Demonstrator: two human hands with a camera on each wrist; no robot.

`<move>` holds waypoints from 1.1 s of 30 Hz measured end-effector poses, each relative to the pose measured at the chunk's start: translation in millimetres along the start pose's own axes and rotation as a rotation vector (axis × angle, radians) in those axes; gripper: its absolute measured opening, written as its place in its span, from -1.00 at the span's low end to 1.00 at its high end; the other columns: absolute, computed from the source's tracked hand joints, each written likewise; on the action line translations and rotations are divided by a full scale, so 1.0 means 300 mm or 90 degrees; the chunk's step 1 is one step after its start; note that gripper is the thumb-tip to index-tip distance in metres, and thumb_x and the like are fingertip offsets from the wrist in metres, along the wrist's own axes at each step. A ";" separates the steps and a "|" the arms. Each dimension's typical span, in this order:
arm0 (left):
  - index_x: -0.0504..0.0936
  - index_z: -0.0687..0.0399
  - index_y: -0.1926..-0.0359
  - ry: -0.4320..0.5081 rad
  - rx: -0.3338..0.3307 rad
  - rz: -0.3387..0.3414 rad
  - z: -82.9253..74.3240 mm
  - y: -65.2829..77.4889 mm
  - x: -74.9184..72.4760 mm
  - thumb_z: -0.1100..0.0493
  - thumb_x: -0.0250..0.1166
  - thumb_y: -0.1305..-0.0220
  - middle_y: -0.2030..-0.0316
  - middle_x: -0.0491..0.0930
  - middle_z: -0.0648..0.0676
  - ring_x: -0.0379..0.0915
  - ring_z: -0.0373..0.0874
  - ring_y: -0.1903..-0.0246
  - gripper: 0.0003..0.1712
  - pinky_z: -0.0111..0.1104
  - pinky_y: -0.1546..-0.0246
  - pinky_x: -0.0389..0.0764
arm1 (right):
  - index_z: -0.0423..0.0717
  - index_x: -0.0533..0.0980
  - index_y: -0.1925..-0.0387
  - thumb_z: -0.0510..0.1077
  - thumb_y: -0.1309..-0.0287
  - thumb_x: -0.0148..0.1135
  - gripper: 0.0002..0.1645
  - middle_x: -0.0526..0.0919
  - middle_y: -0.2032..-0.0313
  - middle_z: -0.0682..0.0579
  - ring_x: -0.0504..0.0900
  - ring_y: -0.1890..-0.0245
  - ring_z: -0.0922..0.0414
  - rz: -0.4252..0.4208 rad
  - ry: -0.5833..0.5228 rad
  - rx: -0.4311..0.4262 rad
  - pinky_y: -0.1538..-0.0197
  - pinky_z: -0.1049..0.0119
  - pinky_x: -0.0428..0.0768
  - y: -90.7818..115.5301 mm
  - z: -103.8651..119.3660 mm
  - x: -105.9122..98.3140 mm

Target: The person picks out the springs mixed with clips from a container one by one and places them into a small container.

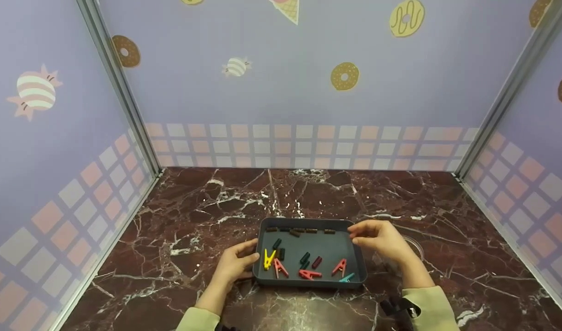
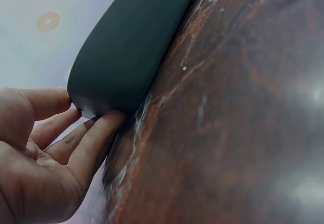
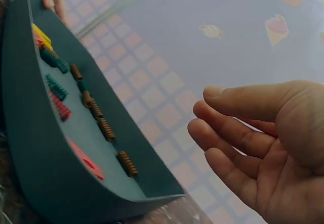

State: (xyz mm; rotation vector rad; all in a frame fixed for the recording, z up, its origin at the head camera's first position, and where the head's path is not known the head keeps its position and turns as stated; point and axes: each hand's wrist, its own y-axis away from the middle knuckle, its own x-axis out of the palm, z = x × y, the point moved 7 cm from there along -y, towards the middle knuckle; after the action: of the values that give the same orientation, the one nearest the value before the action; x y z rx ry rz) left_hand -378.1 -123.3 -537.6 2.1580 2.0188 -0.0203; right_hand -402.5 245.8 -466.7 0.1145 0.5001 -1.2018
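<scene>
A dark grey-green rectangular tray [image 1: 326, 250] sits on the tabletop. My left hand [image 1: 235, 263] grips its left side, thumb near the rim and fingers against the lower wall [image 2: 121, 57]. Beside the right rim, my right hand [image 1: 384, 239] hovers with loosely bent fingers and nothing between them. Inside lie a yellow clothespin [image 1: 269, 260], red clothespins [image 1: 310, 274] and a teal one [image 1: 347, 277]. Several brown ribbed spring-like pieces [image 3: 126, 163] line the far wall. Dark green ones [image 3: 56, 87] and a red one [image 3: 59, 106] lie nearer the middle.
The brown marbled tabletop [image 1: 193, 211] extends around the tray. Lilac panels [image 1: 290, 92] with sweets and checks enclose the back and both sides. A clear round-edged object [image 1: 415, 247] is partly hidden behind my right hand.
</scene>
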 end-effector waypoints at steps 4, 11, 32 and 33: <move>0.48 0.25 -0.41 0.005 -0.001 -0.002 -0.002 -0.002 0.001 0.31 0.31 -0.40 -0.32 0.45 0.48 0.74 0.19 0.04 -0.42 -0.11 0.24 0.84 | -0.46 0.62 -0.05 -0.30 -0.22 0.41 -0.59 0.74 0.13 -0.39 0.72 0.25 0.35 0.017 -0.009 0.003 0.14 0.50 0.71 -0.016 -0.002 0.038; 0.49 0.24 -0.40 -0.001 0.004 -0.005 -0.007 -0.004 0.001 0.29 0.32 -0.39 -0.31 0.47 0.46 0.73 0.19 0.02 -0.42 -0.10 0.25 0.84 | -0.55 0.58 -0.07 -0.36 -0.22 0.38 -0.57 0.71 0.10 -0.47 0.75 0.20 0.32 0.063 -0.062 -0.014 0.09 0.45 0.76 -0.045 0.000 0.108; 0.47 0.24 -0.42 0.008 0.000 0.004 -0.007 0.005 -0.001 0.31 0.30 -0.41 -0.34 0.45 0.45 0.72 0.19 -0.01 -0.41 -0.10 0.23 0.84 | -0.42 0.66 -0.01 -0.39 -0.15 0.40 -0.64 0.76 0.09 -0.36 0.78 0.10 0.06 0.148 -0.024 0.030 0.09 0.47 0.73 -0.125 -0.057 0.280; 0.46 0.24 -0.42 0.007 0.001 0.006 -0.008 0.006 -0.001 0.30 0.31 -0.41 -0.34 0.45 0.45 0.72 0.19 -0.01 -0.41 -0.10 0.23 0.84 | -0.42 0.66 -0.01 -0.40 -0.15 0.40 -0.64 0.76 0.09 -0.36 0.78 0.09 0.01 0.153 -0.019 0.028 0.09 0.45 0.74 -0.127 -0.058 0.284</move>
State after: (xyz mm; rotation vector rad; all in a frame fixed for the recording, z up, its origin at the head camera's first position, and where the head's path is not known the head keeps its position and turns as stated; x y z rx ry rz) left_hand -376.6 -123.4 -535.0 2.1733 2.0157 -0.0095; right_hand -419.8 164.3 -512.0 0.1892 0.4206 -0.9783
